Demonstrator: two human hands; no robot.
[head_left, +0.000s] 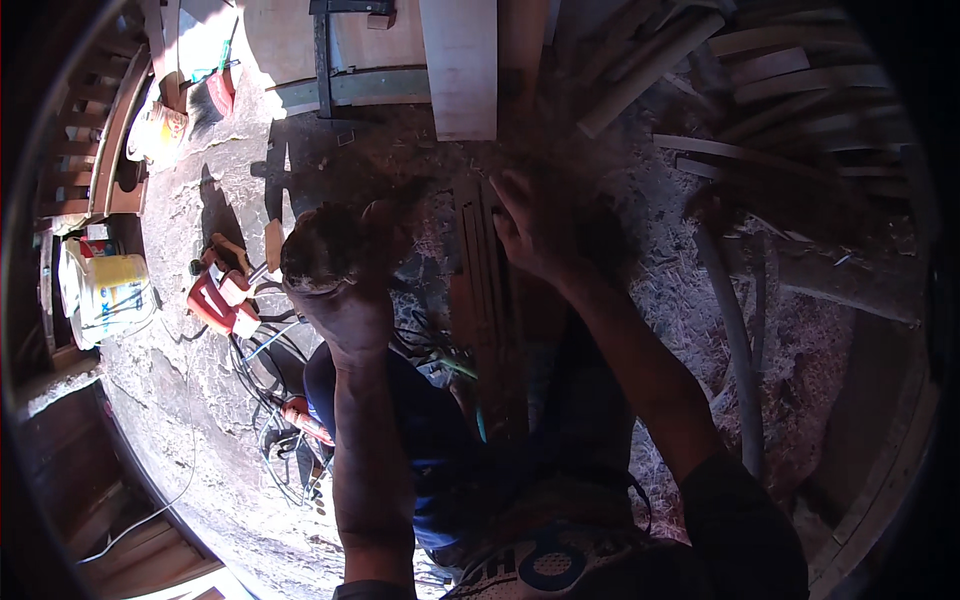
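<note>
My left hand [345,315] is closed round a dark, rounded, dusty object [325,245], which looks like the body of a power tool. Shadow hides its far end, so its exact kind cannot be made out. Between my legs lie long narrow wooden strips [478,250], side by side and pointing away from me. Over the far right of these strips reaches my right hand [535,225], fingers stretched out and apart, nothing seen in them. Whether its fingertips touch the wood cannot be told.
A pale board [465,70] stands ahead. Wood offcuts [790,120] pile up at the far right. To the left lie a red-orange tool [222,295], tangled cables [270,390] and a white bucket [108,290]. Shavings cover the floor [670,330] at the right.
</note>
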